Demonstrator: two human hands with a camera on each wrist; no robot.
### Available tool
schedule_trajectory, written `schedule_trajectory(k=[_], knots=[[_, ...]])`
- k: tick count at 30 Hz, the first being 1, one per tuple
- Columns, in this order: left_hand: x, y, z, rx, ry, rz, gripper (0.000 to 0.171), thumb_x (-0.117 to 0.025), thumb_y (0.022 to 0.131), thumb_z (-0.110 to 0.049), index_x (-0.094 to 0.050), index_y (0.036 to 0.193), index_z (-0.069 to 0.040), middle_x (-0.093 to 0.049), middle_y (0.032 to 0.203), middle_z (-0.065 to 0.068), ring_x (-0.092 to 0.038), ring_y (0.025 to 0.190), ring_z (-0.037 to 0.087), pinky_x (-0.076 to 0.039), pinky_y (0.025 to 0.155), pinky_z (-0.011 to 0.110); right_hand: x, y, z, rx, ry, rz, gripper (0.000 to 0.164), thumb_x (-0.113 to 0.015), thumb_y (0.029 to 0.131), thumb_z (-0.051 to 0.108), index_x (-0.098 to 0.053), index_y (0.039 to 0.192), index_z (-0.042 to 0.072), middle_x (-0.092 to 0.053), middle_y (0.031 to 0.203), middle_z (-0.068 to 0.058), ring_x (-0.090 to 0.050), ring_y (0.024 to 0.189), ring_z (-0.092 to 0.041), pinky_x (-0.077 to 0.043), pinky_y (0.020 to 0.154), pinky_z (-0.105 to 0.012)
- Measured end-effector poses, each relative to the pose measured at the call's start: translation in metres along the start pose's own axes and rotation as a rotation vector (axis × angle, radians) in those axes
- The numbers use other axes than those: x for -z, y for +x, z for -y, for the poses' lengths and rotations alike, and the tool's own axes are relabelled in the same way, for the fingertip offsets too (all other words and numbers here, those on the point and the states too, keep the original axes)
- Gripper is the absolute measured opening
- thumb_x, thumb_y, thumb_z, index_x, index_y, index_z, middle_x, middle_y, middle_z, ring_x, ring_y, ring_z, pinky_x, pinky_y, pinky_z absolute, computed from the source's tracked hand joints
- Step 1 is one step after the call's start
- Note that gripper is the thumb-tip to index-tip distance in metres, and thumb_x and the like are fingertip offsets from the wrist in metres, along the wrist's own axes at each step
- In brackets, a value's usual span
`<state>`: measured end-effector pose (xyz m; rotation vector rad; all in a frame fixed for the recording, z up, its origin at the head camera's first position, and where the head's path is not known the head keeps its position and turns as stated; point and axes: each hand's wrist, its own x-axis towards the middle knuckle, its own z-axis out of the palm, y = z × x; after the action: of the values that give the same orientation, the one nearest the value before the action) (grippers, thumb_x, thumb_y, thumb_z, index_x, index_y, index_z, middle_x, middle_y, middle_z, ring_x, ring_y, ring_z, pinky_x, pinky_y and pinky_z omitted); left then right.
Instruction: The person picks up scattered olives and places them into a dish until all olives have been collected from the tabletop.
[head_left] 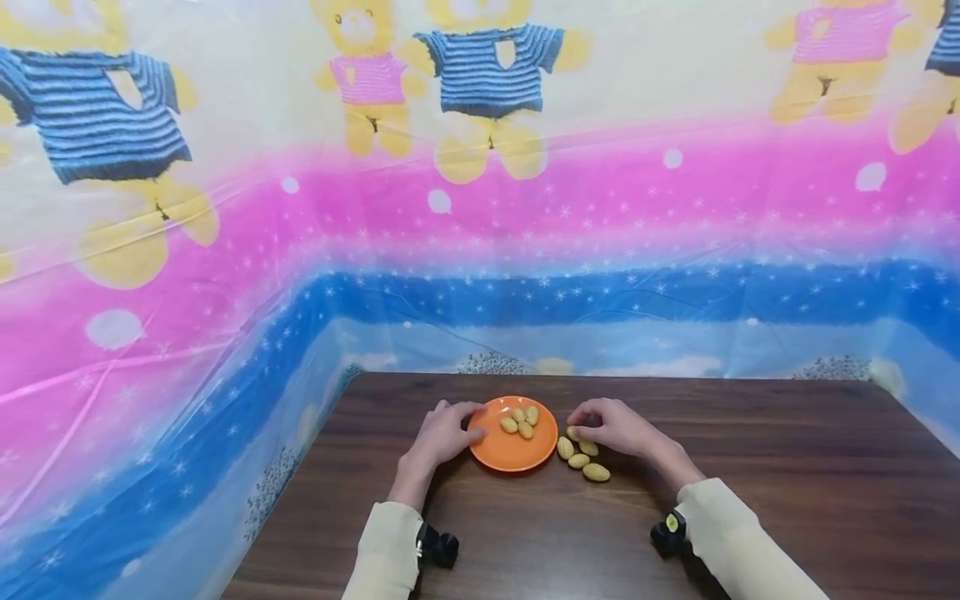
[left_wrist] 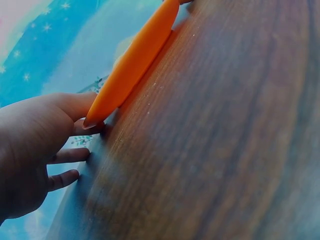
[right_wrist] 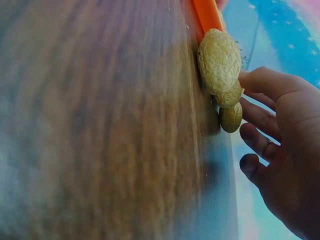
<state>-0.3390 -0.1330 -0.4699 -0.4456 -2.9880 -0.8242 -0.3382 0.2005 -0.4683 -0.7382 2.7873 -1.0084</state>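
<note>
An orange plate (head_left: 495, 454) lies on the table with several yellowish, wrinkled oval nuts (head_left: 526, 431) near its middle. My left hand (head_left: 442, 432) holds the plate's left rim between thumb and fingers. In the left wrist view, the plate (left_wrist: 135, 62) shows edge-on, its near end at the left hand (left_wrist: 32, 145). Right of the plate lies a loose group of similar nuts (head_left: 596, 472). Over the far side of that group, my right hand (head_left: 618, 427) pinches a nut (head_left: 572, 433) between thumb and index finger. Closer nuts (right_wrist: 220, 62) partly hide the right hand's fingertips in the right wrist view.
The dark brown wooden table (head_left: 810, 500) extends to both sides. Behind and left of it hangs a cloth (head_left: 525, 300) printed with bears and snowflakes. Black devices (head_left: 667, 533) are strapped at both wrists, by the cream sleeves (head_left: 738, 533).
</note>
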Motion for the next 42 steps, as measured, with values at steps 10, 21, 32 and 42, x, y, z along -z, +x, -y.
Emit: schedule_trajectory(k=[10, 21, 32, 42], knots=[[-0.001, -0.001, -0.002, -0.003, -0.016, -0.004, 0.042, -0.068, 0.093, -0.038, -0.063, 0.134, -0.028, -0.060, 0.127, 0.004, -0.046, 0.103, 0.028, -0.042, 0.087, 0.046, -0.003, -0.001, -0.003, 0.022, -0.011, -0.039, 0.024, -0.067, 0.095, 0.037, -0.072, 0.112, 0.021, -0.067, 0.099, 0.007, -0.054, 0.074, -0.013, -0.046, 0.064, -0.027], [-0.001, -0.002, -0.001, 0.012, -0.017, 0.004, 0.043, -0.068, 0.093, -0.039, -0.063, 0.134, -0.028, -0.060, 0.128, 0.003, -0.047, 0.104, 0.028, -0.043, 0.089, 0.046, -0.002, 0.001, 0.005, -0.034, 0.035, -0.076, 0.021, -0.070, 0.093, 0.036, -0.073, 0.110, 0.025, -0.067, 0.098, 0.006, -0.055, 0.072, -0.014, -0.047, 0.062, -0.028], [-0.002, -0.004, -0.002, 0.013, -0.011, 0.005, 0.043, -0.068, 0.093, -0.039, -0.063, 0.134, -0.028, -0.061, 0.130, 0.002, -0.047, 0.105, 0.028, -0.043, 0.090, 0.047, -0.005, -0.001, 0.010, -0.033, 0.049, -0.101, 0.018, -0.070, 0.093, 0.034, -0.073, 0.109, 0.026, -0.066, 0.097, 0.007, -0.055, 0.070, -0.015, -0.048, 0.059, -0.028], [0.000, 0.000, -0.002, 0.004, -0.020, 0.003, 0.043, -0.068, 0.093, -0.038, -0.063, 0.134, -0.027, -0.061, 0.132, 0.002, -0.047, 0.111, 0.030, -0.042, 0.095, 0.050, -0.003, 0.010, 0.022, 0.014, 0.042, -0.097, 0.023, -0.069, 0.094, 0.034, -0.072, 0.113, 0.022, -0.067, 0.101, 0.005, -0.054, 0.071, -0.016, -0.049, 0.060, -0.030]])
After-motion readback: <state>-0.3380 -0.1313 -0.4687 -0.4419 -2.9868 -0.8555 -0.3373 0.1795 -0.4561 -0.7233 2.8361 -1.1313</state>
